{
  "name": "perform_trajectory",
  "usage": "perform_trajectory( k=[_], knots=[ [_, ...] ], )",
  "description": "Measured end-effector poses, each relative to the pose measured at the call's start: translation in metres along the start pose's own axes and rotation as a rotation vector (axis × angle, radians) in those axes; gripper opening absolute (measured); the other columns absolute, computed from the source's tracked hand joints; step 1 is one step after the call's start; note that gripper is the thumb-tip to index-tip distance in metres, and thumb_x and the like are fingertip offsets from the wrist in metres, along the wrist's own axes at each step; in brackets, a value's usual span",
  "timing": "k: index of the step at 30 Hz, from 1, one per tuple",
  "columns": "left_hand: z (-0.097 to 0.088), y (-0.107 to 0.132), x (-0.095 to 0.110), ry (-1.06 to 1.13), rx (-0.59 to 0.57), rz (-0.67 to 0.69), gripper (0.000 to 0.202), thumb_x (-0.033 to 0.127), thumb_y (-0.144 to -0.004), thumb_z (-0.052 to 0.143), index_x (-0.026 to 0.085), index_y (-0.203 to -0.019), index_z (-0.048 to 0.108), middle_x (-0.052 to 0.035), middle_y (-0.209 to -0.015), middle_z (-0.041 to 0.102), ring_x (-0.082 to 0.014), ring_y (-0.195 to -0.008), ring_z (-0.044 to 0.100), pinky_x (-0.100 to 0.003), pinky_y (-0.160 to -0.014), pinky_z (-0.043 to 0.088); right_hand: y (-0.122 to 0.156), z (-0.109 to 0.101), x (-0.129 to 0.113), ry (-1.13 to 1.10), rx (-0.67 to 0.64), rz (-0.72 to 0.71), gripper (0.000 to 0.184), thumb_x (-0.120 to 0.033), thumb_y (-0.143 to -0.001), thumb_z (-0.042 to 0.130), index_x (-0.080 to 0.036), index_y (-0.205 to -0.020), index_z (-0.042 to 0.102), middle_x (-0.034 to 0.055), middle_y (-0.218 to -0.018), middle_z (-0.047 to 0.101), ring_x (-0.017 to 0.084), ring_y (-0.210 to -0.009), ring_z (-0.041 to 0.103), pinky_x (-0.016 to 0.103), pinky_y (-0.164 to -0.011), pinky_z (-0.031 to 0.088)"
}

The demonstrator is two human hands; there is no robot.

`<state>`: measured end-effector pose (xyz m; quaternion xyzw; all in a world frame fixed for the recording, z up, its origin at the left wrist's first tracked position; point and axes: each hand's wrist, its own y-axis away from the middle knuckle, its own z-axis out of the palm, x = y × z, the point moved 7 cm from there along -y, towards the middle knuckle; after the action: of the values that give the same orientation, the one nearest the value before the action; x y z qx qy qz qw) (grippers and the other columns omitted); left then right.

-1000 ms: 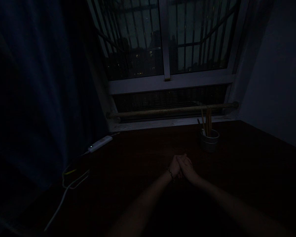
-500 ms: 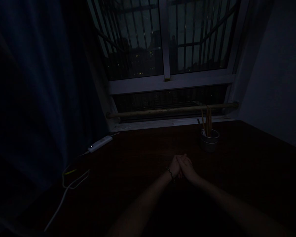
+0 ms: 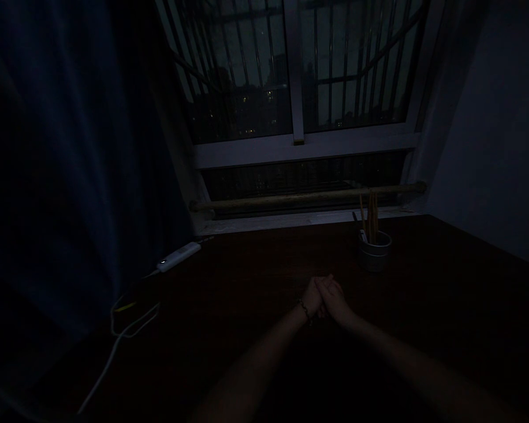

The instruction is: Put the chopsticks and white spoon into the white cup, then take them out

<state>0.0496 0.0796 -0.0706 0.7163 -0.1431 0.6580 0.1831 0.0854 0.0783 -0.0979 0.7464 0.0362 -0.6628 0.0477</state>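
My left hand (image 3: 312, 295) and my right hand (image 3: 334, 299) are clasped together above the dark brown table (image 3: 255, 276). The fingers of each hand are closed around the other, and the right thumb side lies uppermost. A dark beaded bracelet (image 3: 305, 312) circles my left wrist. Whether anything lies between the palms is hidden. Beyond my right hand stands a grey metal cup (image 3: 374, 257) holding several thin wooden sticks or pencils (image 3: 372, 218) and a small white item. Neither hand touches the cup.
A white power strip (image 3: 178, 257) lies at the left, with a white cable (image 3: 110, 355) and a yellow strip (image 3: 125, 307) nearby. Blue curtains (image 3: 66, 176) hang on the left. A barred window with a horizontal pole (image 3: 286, 200) is at the back. The room is very dark.
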Motion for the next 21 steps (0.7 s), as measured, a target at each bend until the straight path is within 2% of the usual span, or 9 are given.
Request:
perform_trajectory(
  k=[4, 8, 16, 21],
  knots=[
    [0.0002, 0.0009, 0.0013, 0.006, -0.001, -0.009, 0.069, 0.07, -0.071, 0.04, 0.006, -0.078, 0.064, -0.0044, -0.05, 0.052, -0.0098, -0.029, 0.041, -0.018, -0.023, 0.026, 0.0005, 0.0003, -0.0017, 0.019, -0.01, -0.03, 0.063, -0.076, -0.069, 0.029, -0.015, -0.062, 0.043, 0.0011, -0.04, 0.043, 0.012, -0.036, 0.044, 0.02, -0.035, 0.03],
    [0.0001, -0.0009, -0.001, 0.014, -0.005, 0.004, 0.069, 0.07, -0.071, 0.04, 0.005, -0.078, 0.064, -0.005, -0.051, 0.053, -0.0099, -0.028, 0.041, -0.018, -0.023, 0.026, 0.0017, -0.0005, -0.002, 0.003, 0.011, 0.0, 0.061, -0.076, -0.067, 0.03, -0.016, -0.063, 0.042, 0.0003, -0.039, 0.041, 0.012, -0.035, 0.043, 0.021, -0.035, 0.03],
    [-0.001, -0.0017, -0.0043, -0.023, -0.003, -0.002, 0.069, 0.07, -0.073, 0.038, 0.006, -0.082, 0.064, -0.0041, -0.051, 0.053, -0.0096, -0.028, 0.04, -0.018, -0.023, 0.026, 0.0007, -0.0006, -0.0028, 0.017, 0.014, -0.011, 0.063, -0.078, -0.066, 0.028, -0.016, -0.06, 0.041, 0.0004, -0.038, 0.04, 0.012, -0.034, 0.042, 0.021, -0.034, 0.029],
    [0.0006, -0.0016, -0.0034, -0.029, -0.024, -0.014, 0.071, 0.07, -0.074, 0.035, 0.006, -0.088, 0.063, -0.007, -0.061, 0.059, -0.009, -0.03, 0.041, -0.019, -0.024, 0.027, -0.0021, -0.0001, 0.0018, 0.022, -0.001, -0.007, 0.061, -0.076, -0.068, 0.029, -0.017, -0.062, 0.041, 0.0001, -0.038, 0.04, 0.012, -0.034, 0.044, 0.021, -0.035, 0.031]
  ],
)
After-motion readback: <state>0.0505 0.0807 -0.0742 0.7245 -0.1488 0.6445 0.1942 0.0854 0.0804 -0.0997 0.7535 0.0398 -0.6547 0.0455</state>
